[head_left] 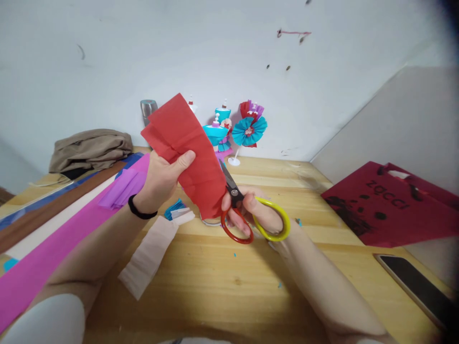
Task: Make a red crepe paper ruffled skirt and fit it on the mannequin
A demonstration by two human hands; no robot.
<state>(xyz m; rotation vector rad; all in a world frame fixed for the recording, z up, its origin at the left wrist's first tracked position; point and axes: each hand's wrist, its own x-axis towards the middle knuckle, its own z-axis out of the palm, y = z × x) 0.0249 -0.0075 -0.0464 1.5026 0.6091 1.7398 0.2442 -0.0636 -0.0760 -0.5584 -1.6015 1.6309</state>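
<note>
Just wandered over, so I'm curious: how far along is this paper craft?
The blue paper rosette near the wall already looks finished. Now in hand: the left hand holds folded red paper, and the right hand has scissors at its edge. Probably left: trimming the red paper and using the pleated blue piece lying loose. How many are wanted, I can't tell.

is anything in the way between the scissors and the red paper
Nothing visible stands between them: the scissors, in the right hand, already meet the edge of the red paper, which the left hand holds up.
</note>
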